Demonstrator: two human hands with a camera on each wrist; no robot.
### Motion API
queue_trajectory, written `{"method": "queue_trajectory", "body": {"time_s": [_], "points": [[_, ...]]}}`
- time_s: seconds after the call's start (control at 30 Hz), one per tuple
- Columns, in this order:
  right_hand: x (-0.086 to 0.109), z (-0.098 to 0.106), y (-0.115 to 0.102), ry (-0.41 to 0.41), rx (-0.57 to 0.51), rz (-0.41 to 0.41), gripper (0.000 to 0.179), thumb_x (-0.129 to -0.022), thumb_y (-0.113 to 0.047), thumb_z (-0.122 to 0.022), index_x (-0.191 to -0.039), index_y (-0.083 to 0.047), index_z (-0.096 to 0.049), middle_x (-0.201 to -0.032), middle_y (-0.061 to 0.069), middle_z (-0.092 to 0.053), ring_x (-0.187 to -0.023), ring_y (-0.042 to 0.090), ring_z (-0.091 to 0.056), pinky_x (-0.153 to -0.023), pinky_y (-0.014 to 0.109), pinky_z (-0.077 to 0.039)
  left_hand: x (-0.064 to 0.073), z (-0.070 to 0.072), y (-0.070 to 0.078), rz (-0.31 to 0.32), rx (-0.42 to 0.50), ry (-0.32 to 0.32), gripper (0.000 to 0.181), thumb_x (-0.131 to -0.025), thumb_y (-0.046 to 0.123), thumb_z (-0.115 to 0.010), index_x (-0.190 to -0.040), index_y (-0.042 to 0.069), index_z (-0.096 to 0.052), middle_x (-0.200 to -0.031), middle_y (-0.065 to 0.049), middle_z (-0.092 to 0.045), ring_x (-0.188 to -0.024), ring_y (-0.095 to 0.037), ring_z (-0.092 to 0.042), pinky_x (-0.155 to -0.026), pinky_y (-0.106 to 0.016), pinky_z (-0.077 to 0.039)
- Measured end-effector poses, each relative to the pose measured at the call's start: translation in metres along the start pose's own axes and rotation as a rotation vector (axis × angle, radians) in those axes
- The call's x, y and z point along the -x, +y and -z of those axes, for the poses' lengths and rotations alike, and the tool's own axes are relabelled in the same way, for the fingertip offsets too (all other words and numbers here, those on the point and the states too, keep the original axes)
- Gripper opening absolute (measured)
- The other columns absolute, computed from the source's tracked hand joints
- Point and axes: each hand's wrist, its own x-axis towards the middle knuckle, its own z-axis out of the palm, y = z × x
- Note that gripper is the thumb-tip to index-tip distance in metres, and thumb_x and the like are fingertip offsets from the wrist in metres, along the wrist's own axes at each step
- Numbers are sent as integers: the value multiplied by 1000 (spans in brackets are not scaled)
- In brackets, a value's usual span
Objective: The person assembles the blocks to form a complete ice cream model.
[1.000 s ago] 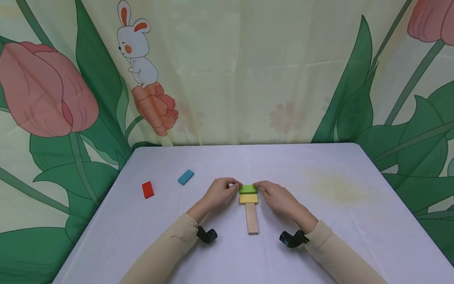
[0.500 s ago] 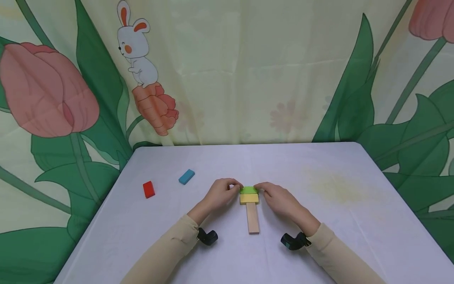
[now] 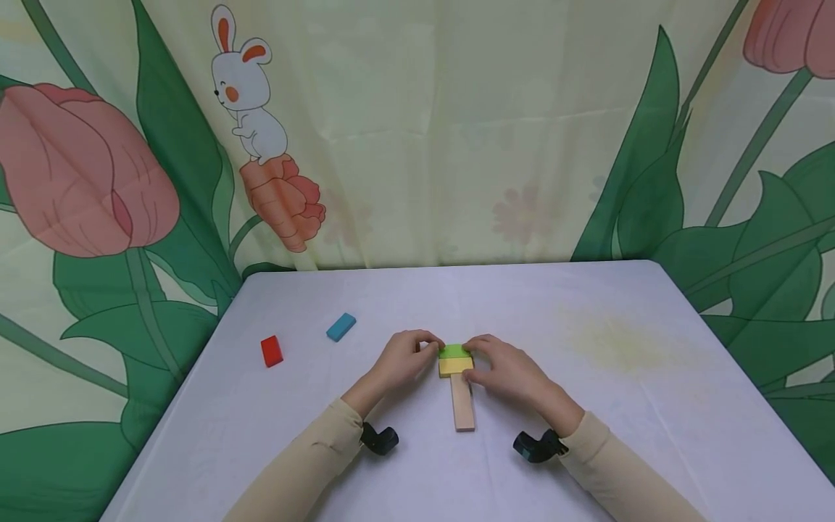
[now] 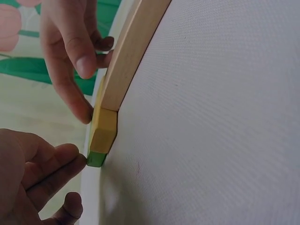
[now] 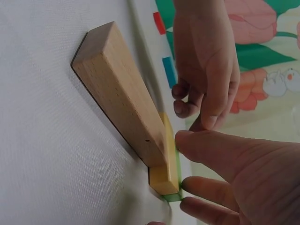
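A light wooden plank [image 3: 462,402] lies flat, with a yellow block [image 3: 455,366] across its far end and a green block [image 3: 454,351] beyond that, forming a T shape. My left hand [image 3: 406,360] is at the left, its fingertips touching the green block's left end. From the right, my right hand [image 3: 512,370] reaches its fingertips to the green block's right end. Its thumb [image 5: 201,145] is extended by the yellow block's near edge; whether it touches is unclear. In the left wrist view, the green block [image 4: 96,159] is mostly hidden behind the yellow one.
A red block [image 3: 272,351] and a blue block [image 3: 341,327] lie apart at the left on the white-covered table [image 3: 365,290]. Behind the table's far edge hangs a curtain [image 3: 404,145] printed with tulips and a rabbit.
My right thumb has come out toward the yellow block and the plank's far end, spreading from the fingers. My left hand and the blocks look nearly unchanged.
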Motion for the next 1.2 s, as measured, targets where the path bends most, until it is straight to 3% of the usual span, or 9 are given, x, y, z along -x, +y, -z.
{"method": "queue_trajectory", "body": {"time_s": [0.17, 0.57, 0.93, 1.2], "points": [[-1, -2, -1, 0, 12, -3, 57, -88, -38, -80, -138, -13, -65, -148, 9, -56, -135, 33, -56, -105, 56, -49, 0, -1, -2, -8, 3, 1, 25, -104, 29, -57, -113, 22, -78, -95, 5, -69, -71, -15, -51, -58, -29, -42], [0, -4, -4, 16, 9, -15, 58, -84, -33, -84, -136, -14, -65, -147, 8, -57, -135, 33, -56, -103, 56, -49, 3, 1, -1, -22, -5, -1, 23, -104, 29, -58, -114, 21, -78, -88, 2, -66, -73, -15, -51, -60, -29, -42], [-2, -6, -4, 14, 26, -24, 59, -84, -34, -84, -137, -14, -65, -148, 7, -56, -135, 32, -56, -104, 56, -48, 4, 7, -5, 9, -27, 4, 24, -105, 29, -58, -115, 22, -78, -90, 2, -65, -76, -16, -52, -61, -30, -43], [-3, -5, -5, 3, 41, -23, 58, -84, -35, -85, -135, -15, -66, -147, 6, -57, -135, 32, -55, -105, 55, -48, 3, 17, -18, 39, -28, 32, 24, -104, 25, -57, -114, 21, -78, -112, 4, -73, -88, -17, -56, -71, -31, -48]]}}
